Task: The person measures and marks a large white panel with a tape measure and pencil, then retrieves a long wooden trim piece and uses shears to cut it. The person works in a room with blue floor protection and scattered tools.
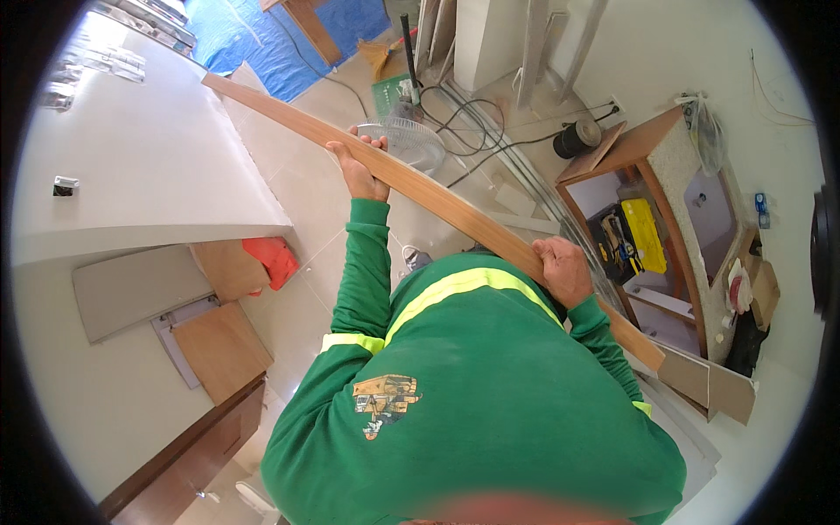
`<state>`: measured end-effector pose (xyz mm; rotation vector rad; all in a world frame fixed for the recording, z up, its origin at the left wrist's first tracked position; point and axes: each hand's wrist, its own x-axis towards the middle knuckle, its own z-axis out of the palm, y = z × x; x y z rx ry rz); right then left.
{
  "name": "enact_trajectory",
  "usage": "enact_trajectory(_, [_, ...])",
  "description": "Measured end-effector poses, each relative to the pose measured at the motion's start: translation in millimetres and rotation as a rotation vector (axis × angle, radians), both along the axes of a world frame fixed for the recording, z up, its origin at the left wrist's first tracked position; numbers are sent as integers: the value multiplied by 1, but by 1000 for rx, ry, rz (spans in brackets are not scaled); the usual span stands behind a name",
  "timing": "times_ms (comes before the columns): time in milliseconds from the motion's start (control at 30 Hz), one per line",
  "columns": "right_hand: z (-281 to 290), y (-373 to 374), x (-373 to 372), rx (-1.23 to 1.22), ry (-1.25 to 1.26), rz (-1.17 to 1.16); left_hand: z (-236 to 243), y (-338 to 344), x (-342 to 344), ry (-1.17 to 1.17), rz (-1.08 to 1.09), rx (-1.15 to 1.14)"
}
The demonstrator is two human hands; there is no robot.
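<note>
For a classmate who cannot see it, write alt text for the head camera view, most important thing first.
Seen from above, a person in a green long-sleeved shirt holds a long wooden strip slanting across the view, left hand gripping further up it, right hand nearer the body. A large white panel lies to the left; cables, a fan and a yellow toolbox clutter the tiled floor.

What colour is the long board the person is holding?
The long wooden board is light brown with a wood grain, seen best in the head view.

Long smooth wood-grain plank [420,188], matt green cloth sleeves [367,280], glossy pale floor tiles [297,175].
</note>
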<state>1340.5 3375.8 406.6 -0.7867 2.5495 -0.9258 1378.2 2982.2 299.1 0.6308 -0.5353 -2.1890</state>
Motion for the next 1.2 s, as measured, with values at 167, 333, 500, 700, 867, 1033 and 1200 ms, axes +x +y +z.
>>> enact_trajectory(167, [-3,13,-11,41,-96,-20,23,13,-14,47,-18,4])
enact_trajectory(333, [-3,18,-27,8,-137,-30,47,22,-23,67,-5,81])
enact_trajectory(500, [-10,33,-47,39,-207,36,63,23,-27,-66,-116,-125])
enact_trajectory(700, [-38,56,-88,35,-609,114,76,23,-34,-413,-363,-321])
enact_trajectory(867, [-47,67,-113,-15,-1081,169,58,29,-50,-634,-294,-274])
enact_trajectory(1033, [-27,46,-121,-3,-1366,303,19,11,-53,-525,-291,-219])
enact_trajectory(1200, [-11,7,-114,59,-1321,299,-14,-26,-35,-304,-403,-189])
